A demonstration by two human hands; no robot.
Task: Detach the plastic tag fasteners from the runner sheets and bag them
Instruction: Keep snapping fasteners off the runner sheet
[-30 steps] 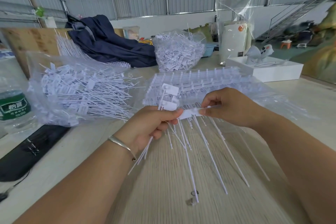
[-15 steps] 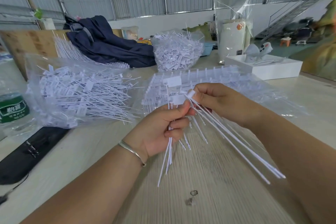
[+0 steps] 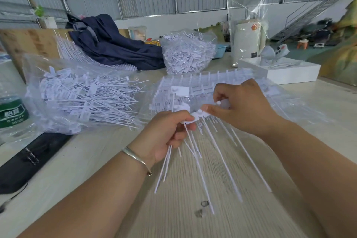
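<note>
head view: left hand (image 3: 167, 131) grasps loose fasteners (image 3: 195, 149), right hand (image 3: 241, 108) pinches a runner sheet (image 3: 222, 105); one bag (image 3: 83, 96) looks well filled, stacked sheets (image 3: 208, 81) remain.

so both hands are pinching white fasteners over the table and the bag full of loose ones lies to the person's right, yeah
Not quite. The head view shows the bag of loose fasteners lying to the person's left. The rest holds: the left hand and right hand pinch white fasteners over the table.
</note>
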